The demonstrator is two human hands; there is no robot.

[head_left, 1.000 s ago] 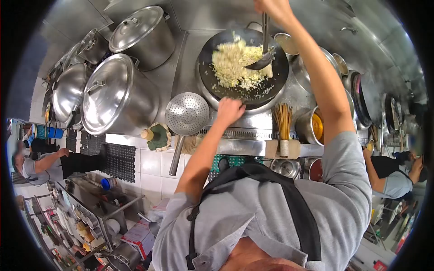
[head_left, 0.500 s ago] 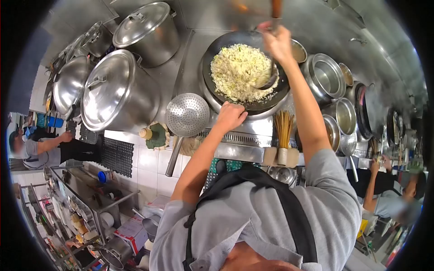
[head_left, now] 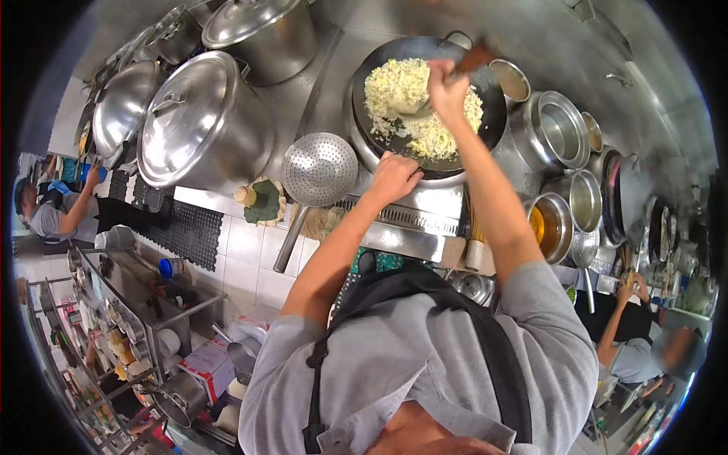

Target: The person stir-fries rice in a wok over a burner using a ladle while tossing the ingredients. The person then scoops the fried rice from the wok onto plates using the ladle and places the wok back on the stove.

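A black wok (head_left: 493, 125) sits on the stove, holding fried rice (head_left: 396, 85) flecked with yellow and green. My left hand (head_left: 394, 179) is closed at the wok's near edge; the part under its fingers is hidden. Over the rice, my right hand (head_left: 449, 92) grips a ladle (head_left: 476, 58) by its wooden handle. The ladle's metal bowl is down in the rice, partly hidden and blurred. Left of the wok lies a large perforated strainer (head_left: 320, 170), its handle toward me.
Big lidded pots (head_left: 199, 121) stand at left. To the right are metal bowls, one with amber liquid (head_left: 538, 224). A bamboo brush (head_left: 475, 246) lies by the stove's front edge. Co-workers stand at far left (head_left: 64, 208) and far right (head_left: 633, 349).
My right hand has moved down and slightly left with the ladle, whose handle now tilts right. The rice is spread into two heaps. My view has shifted slightly.
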